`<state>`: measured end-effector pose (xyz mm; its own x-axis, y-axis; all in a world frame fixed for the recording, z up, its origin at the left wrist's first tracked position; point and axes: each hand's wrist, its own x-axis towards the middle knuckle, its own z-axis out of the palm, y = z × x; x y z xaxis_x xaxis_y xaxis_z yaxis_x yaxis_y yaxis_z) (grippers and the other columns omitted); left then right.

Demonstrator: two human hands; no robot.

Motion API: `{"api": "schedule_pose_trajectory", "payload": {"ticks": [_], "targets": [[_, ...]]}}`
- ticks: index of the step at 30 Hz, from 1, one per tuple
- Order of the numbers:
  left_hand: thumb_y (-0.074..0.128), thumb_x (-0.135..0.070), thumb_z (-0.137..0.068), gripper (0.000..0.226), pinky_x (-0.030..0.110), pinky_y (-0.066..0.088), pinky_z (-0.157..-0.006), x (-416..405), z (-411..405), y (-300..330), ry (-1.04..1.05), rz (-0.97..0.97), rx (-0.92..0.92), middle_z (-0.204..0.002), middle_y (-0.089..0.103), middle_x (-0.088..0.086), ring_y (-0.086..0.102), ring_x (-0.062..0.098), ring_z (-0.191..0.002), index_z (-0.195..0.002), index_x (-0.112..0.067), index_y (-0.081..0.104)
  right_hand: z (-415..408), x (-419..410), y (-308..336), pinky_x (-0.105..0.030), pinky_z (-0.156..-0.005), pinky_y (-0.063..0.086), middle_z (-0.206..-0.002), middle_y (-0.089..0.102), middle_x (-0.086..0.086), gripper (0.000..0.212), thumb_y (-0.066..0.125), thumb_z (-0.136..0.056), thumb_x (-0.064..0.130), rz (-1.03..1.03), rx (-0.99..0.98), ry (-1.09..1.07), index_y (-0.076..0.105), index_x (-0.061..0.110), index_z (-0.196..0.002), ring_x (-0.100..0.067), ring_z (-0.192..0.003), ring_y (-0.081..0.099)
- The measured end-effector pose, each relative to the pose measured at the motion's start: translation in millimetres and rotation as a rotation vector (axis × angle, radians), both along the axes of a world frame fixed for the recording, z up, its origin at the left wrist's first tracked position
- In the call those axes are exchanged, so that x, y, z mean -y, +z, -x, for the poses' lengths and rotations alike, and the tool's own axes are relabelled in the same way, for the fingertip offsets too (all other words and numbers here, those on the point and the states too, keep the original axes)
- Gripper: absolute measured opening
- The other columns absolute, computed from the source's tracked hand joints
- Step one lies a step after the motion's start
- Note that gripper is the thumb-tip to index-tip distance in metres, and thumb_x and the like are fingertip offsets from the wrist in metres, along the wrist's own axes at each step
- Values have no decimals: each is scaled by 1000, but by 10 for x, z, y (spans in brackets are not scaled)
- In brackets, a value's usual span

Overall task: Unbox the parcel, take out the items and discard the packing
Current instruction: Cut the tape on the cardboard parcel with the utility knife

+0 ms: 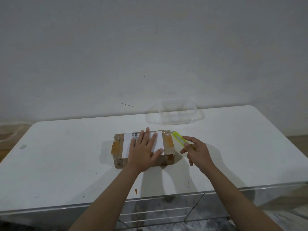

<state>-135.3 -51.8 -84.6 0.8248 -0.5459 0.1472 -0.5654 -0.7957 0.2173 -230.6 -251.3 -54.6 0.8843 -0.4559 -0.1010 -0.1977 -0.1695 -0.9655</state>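
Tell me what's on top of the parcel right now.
The left hand lies flat on the parcel, covering part of its white shipping label. Brown tape crosses the top. Contents are hidden; the box is sealed.

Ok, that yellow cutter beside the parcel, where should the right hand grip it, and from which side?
Probably grip the yellow cutter by its near handle end, coming from the right. It lies flat on the table, its far tip by the parcel corner, and the right hand is already on that end.
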Motion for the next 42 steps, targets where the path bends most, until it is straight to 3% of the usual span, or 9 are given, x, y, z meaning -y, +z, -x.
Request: {"api": "schedule_pose_trajectory", "payload": {"ticks": [16,33,42], "targets": [[11,-71,-84,74,47,3,-115,-9,10,10,-2,-5,-7,-156,-10,-5,-11,15,-144,-149,-35,8,-102,-27,-12,-27,-38,37,-71,67,-13,22,53,-95,14,-94,21,3,63,26,-111,-20,-39,38],[-1,-75,-79,82,47,3,-115,1,2,24,-1,-19,-24,-155,-11,-5,-7,18,-146,-149,-34,7,92,77,14,-23,-36,34,-64,61,-11,26,51,-96,11,-76,-10,109,62,22,-117,-22,-43,34],[-2,-76,-78,84,49,6,-115,4,2,10,2,-12,-10,-157,-5,-3,-3,20,-146,-149,-33,10,144,139,133,-22,-37,29,-61,57,-9,26,50,-95,8,-83,-59,181,65,25,-108,-16,-41,31]]}}
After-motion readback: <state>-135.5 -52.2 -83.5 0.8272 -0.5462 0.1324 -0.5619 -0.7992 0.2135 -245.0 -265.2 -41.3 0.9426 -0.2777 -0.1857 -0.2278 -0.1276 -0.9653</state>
